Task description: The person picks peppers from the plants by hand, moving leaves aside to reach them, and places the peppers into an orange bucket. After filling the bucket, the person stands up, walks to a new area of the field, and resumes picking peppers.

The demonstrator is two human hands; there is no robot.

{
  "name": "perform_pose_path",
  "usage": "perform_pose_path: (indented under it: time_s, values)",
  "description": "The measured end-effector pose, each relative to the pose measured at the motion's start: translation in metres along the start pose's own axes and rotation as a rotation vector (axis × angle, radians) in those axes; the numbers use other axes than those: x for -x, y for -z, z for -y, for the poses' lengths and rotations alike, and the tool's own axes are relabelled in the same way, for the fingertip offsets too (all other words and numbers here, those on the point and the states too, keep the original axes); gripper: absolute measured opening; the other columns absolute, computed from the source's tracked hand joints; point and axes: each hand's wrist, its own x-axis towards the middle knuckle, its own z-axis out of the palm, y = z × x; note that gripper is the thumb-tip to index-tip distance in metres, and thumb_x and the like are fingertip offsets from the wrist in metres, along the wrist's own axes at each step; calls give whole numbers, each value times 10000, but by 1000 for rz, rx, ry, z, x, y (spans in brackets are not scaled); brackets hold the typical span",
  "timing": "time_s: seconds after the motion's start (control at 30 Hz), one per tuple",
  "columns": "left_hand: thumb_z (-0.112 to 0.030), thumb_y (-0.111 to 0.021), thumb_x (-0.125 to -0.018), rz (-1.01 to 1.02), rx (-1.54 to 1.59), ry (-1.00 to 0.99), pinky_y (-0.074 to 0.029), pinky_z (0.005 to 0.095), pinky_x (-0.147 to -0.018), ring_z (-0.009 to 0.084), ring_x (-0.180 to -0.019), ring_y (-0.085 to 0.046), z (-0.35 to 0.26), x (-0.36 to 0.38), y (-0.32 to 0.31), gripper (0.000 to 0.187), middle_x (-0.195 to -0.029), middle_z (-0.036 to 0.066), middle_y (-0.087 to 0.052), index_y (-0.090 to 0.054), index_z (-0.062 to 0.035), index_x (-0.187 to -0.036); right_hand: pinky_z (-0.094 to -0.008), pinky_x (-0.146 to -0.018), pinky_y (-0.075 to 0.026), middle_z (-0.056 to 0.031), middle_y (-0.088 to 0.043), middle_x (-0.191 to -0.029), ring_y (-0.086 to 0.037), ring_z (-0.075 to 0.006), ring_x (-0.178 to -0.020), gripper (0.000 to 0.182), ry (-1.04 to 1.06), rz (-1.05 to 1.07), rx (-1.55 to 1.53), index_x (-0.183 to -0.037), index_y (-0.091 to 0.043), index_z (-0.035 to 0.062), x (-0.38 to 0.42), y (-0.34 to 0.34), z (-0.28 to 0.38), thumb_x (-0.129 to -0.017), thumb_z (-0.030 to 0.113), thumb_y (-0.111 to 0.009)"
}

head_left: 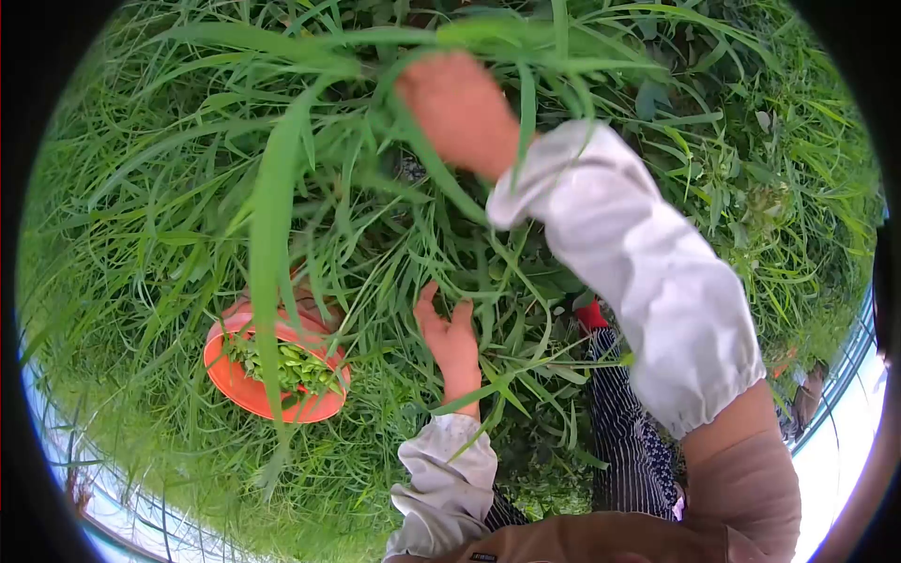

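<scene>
My right hand (462, 114) is raised at the top centre, blurred by motion, its fingers curled in among long green grass blades (274, 188). Several of those blades fan out around it, close to the camera. Lower down, my left hand (450, 345) reaches into the grass with thumb and fingers apart. Stems and leaves partly cover its fingertips, and I see nothing held in it. To its left, an orange bucket (218, 380) lies tilted in the grass with its mouth towards me. Inside are green pods (298, 366), partly crossed by a grass blade.
Dense tall grass (141, 235) surrounds both hands. Broader-leaved plants (718, 183) grow at the upper right. My striped trouser leg (624, 441) and a red item (591, 316) beside it show below my right arm.
</scene>
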Motion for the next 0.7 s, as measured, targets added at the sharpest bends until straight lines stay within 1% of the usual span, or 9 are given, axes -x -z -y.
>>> perform_pose_path:
  time_s: [0.07, 0.13, 0.2, 0.3, 0.33, 0.37, 0.43, 0.6, 0.7]
  values:
    - [-1, -627, -792, -1, -155, -81, -348, 348, -986, 241, -1163, -445, -4, 2, 1, 481, -1281, 139, -445, -465, 0, -1245, -497, -1055, -274, -117, -512, -1294, -383, -275, -1294, 536, -91, -276, 271, -1257, -541, 114, -9, -15, -54, -790, 359, -634]
    - [-13, -635, -784, -20, -639, -437, -302, 411, -1027, 317, -1211, -402, -21, 14, -5, 493, -1304, 172, -432, -468, -11, -1249, -527, -995, -327, -141, -601, -1179, -510, -304, -1193, 631, -411, -71, 383, -1308, -487, 115, 21, -38, -95, -819, 493, -612]
    - [-26, -626, -782, -79, -733, -604, -363, 430, -981, 374, -1039, -535, -28, 16, -6, 397, -1237, 192, -510, -529, 22, -1163, -462, -707, -514, -126, -686, -837, -667, -332, -815, 445, -675, 388, 76, -1141, -574, 93, 51, -44, -103, -875, 449, -562]
    - [-6, -587, -800, 121, -588, -1059, -416, 454, -935, 371, -1032, -573, -39, 24, -7, 271, -1050, 179, -633, -584, 30, -1069, -422, -519, -510, -113, -598, -713, -614, -290, -635, 172, -542, -65, 18, -848, -626, 39, 125, -77, -24, -854, 170, -515]
    - [-6, -587, -800, 125, -587, -1062, -416, 454, -935, 371, -1032, -573, -41, 26, -13, 271, -1050, 179, -633, -584, 30, -1069, -431, -550, -518, -117, -584, -754, -616, -305, -661, 152, -358, 40, 69, -892, -603, 37, 146, -96, 9, -857, 153, -511]
    - [-17, -596, -806, 257, -533, -1009, -421, 448, -940, 369, -1051, -577, -41, 30, -17, 275, -1072, 185, -634, -586, 30, -1077, -428, -687, -520, -148, -594, -1023, -603, -327, -863, 277, -586, 288, -272, -1123, -572, 112, 153, -88, 53, -874, 217, -512]
    - [-81, -602, -845, 428, -436, -942, -389, 422, -1010, 341, -1164, -544, -41, 27, -22, 388, -1240, 210, -571, -543, 40, -1209, -425, -716, -514, -152, -596, -1042, -598, -332, -886, 305, -423, 576, -449, -1130, -572, 91, 161, -117, 105, -852, 208, -531]
    - [-181, -581, -893, 171, -294, -355, -272, 373, -1095, 289, -1342, -355, -36, -6, -13, 605, -1450, 189, -371, -344, 47, -1401, -419, -787, -498, -162, -599, -1091, -586, -346, -943, 382, -242, 600, -517, -1149, -572, 39, 158, -136, 132, -796, 185, -579]
    - [-168, -583, -881, 93, -388, -343, -221, 405, -1125, 340, -1367, -311, -32, -20, -1, 569, -1450, 211, -365, -394, 23, -1382, -415, -829, -489, -168, -601, -1120, -578, -354, -977, 431, -193, 609, -552, -1160, -572, 7, 160, -127, 122, -763, 172, -608]
